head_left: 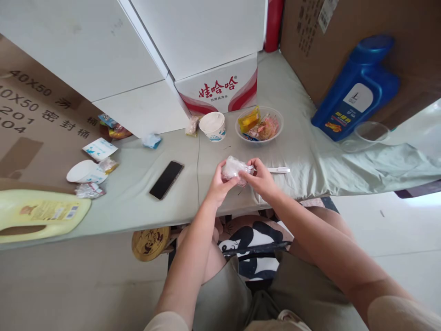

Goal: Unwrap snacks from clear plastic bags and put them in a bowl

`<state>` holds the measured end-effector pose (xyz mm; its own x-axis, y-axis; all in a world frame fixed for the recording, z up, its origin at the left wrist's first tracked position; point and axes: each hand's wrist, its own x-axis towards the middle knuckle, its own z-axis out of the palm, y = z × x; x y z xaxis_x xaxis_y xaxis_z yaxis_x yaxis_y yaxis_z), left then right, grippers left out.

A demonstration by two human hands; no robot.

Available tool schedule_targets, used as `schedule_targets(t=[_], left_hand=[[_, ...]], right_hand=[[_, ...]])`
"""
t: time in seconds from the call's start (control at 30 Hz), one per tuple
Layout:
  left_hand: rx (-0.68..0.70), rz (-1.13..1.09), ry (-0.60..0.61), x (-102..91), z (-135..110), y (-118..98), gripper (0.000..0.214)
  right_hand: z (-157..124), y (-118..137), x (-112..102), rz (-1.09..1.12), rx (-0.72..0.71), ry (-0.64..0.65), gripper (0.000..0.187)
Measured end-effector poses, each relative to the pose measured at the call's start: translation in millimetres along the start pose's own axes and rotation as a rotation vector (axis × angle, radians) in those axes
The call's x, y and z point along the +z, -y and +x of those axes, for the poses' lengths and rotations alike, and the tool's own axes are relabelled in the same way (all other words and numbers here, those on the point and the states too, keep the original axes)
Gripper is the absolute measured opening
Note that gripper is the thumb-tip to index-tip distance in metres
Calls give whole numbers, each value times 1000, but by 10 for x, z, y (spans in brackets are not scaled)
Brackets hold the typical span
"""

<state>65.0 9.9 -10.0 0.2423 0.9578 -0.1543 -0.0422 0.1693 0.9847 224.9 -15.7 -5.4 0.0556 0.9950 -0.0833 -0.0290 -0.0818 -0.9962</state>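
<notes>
Cloth (299,151) drapes the table (103,223) where left hand (217,185) and right hand (263,180) clamp a packet (233,168).

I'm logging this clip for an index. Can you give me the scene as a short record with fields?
Left hand: grips a clear crinkled packet
Right hand: pinches the same packet's right end
Nearby: black phone, white pen-like stick, paper cup
Bowl: clear, holds snack packets
Surface: pale green cloth
</notes>
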Motion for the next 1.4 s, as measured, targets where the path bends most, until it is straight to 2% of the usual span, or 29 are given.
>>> schedule_targets(t=[0.07, 0.13, 0.27, 0.33, 0.4, 0.47, 0.57, 0.7, 0.87, 0.97, 1.07, 1.2, 1.3, 1.4], left_hand=[[16, 6, -77, -40, 27, 8, 89], [55, -2, -205, -119, 88, 3, 90], [170, 139, -447, -275, 222, -33, 73], [187, 245, -499, -307, 253, -40, 62], [176, 302, -499, -309, 269, -25, 52], [166, 319, -477, -300, 286, 12, 45], [178, 372, -465, -290, 316, 92, 50], [239, 477, -443, -270, 306, 192, 69], [232, 412, -315, -194, 217, 279, 73], [202, 347, -256, -130, 183, 332, 80], [182, 335, -215, -87, 164, 369, 83], [182, 436, -301, -90, 130, 355, 80], [208, 575, -412, -122, 93, 316, 77], [286, 666, -519, -170, 71, 265, 73]], right_hand=[[-17, 2, -6, -89, -48, 5, 39], [-42, 15, -77, -247, -147, 11, 45], [-89, 41, -418, -805, -296, -103, 43], [-103, 36, -614, -1029, -272, -155, 47], [-111, 18, -756, -1163, -208, -171, 50], [-126, 3, -818, -1240, -153, -158, 42], [-181, 5, -790, -1279, -124, -133, 26], [-265, 28, -673, -1103, -98, -69, 30], [-259, 47, -526, -885, -176, -6, 34], [-240, 61, -412, -897, -216, 33, 36], [-247, 77, -301, -991, -181, 81, 36], [-313, 130, -297, -1101, -89, 135, 37], [-378, 184, -460, -1162, 5, 128, 39], [-400, 207, -685, -1186, 57, 31, 39]])
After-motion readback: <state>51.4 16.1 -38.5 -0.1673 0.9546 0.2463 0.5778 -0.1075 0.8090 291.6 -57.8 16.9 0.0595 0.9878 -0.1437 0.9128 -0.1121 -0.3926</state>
